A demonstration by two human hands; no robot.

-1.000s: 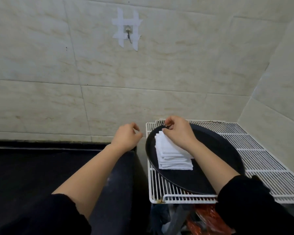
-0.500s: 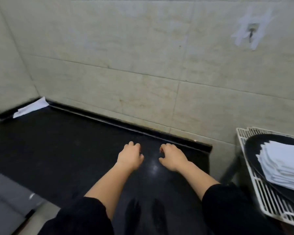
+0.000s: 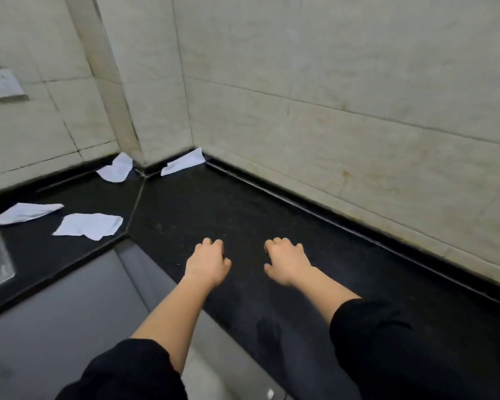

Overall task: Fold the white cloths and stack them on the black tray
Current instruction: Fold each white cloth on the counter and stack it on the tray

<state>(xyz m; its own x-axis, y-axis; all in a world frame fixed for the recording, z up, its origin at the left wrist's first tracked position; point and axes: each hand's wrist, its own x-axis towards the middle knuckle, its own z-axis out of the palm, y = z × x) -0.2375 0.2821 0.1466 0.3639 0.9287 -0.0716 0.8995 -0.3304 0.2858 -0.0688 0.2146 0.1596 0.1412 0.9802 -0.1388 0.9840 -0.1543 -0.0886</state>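
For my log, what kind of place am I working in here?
Probably a kitchen or utility corner: a black stone counter against tiled walls, with a wall socket and loose white cloths.

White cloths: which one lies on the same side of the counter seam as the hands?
The cloth in the back corner, right of the seam; the other three lie left of it.

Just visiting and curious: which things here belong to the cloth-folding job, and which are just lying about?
Job: four loose white cloths; left hand; right hand, both empty.
Lying about: wall switch; black counter; tiled wall.
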